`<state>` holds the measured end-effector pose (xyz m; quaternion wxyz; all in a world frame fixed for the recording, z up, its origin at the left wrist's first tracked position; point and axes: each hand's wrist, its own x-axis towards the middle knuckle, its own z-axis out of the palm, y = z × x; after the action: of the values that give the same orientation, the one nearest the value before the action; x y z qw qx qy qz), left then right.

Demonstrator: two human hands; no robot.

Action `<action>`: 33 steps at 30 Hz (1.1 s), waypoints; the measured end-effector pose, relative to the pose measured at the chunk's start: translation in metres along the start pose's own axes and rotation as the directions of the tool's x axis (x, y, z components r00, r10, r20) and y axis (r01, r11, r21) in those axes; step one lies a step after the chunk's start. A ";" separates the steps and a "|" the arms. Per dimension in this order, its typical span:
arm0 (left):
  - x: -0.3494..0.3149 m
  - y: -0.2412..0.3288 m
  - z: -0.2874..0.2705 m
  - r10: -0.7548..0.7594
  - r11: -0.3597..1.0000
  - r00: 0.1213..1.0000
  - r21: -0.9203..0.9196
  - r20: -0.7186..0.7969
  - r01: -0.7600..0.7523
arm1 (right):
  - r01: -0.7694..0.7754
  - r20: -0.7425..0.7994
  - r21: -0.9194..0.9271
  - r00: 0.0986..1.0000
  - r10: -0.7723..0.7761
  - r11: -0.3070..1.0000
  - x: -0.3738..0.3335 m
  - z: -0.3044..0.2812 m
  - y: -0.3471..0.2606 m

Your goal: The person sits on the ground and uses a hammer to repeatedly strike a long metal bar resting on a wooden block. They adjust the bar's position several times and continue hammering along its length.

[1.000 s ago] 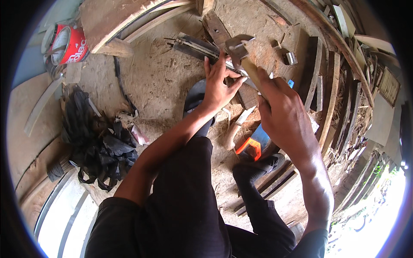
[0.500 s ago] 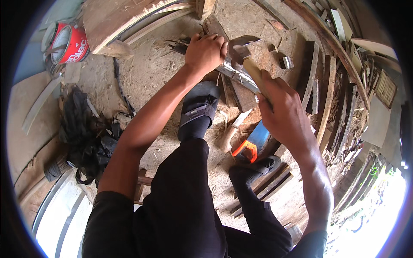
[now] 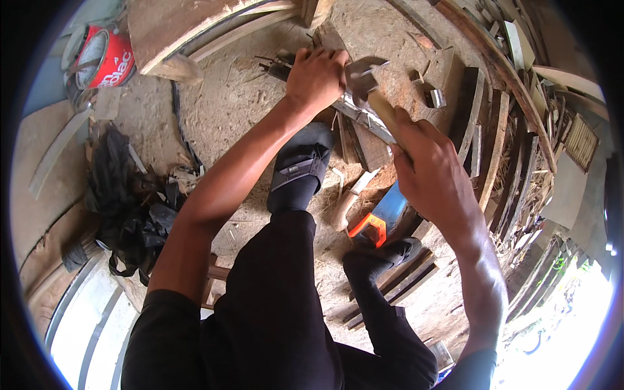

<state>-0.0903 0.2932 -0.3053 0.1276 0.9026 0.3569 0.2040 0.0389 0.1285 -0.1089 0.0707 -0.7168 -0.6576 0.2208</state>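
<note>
My right hand [image 3: 426,153] is wrapped round the wooden handle of a claw hammer [image 3: 385,107]. The hammer's metal head is right beside the fingers of my left hand [image 3: 316,79]. With its fingers curled over, my left hand grips a worn, pale-streaked wooden strip [image 3: 367,119], which slants beneath the hammer. What lies under the left palm and fingertips is hidden. Below the strip, a knife with a wooden handle [image 3: 343,211] lies on the ground. Next to it is a handsaw [image 3: 385,211] with a blue blade and orange handle, close to my foot.
My sandalled foot [image 3: 300,162] stands just below the strip. Long boards and offcuts [image 3: 497,146] are heaped along the right. A curved wooden piece [image 3: 195,32] stands at the far left, near a red can [image 3: 116,64]. Black plastic bags [image 3: 133,214] lie at left.
The view has shifted slightly. My left hand's fingers are turned a little and lie flatter over the strip. The hammer remains close beside them, still in my right hand.
</note>
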 end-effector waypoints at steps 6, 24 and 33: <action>-0.058 -0.010 -0.017 -0.478 0.829 0.717 -0.529 -0.506 0.179 | -0.091 -0.032 0.128 0.995 0.095 0.988 -0.007 -0.002 0.001; -0.006 0.016 0.045 -0.741 -0.638 0.436 -0.739 0.511 -0.219 | -0.139 0.244 0.096 0.963 0.112 0.986 0.003 -0.017 0.014; -0.009 0.014 0.046 -0.786 -0.571 0.385 -0.806 0.483 -0.156 | -0.169 0.047 0.248 0.986 0.162 0.954 -0.004 -0.026 0.017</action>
<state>-0.0667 0.2726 -0.3434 0.7109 -0.0141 0.4221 0.5623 0.0652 0.1272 -0.0914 0.1335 -0.7515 -0.5630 0.3168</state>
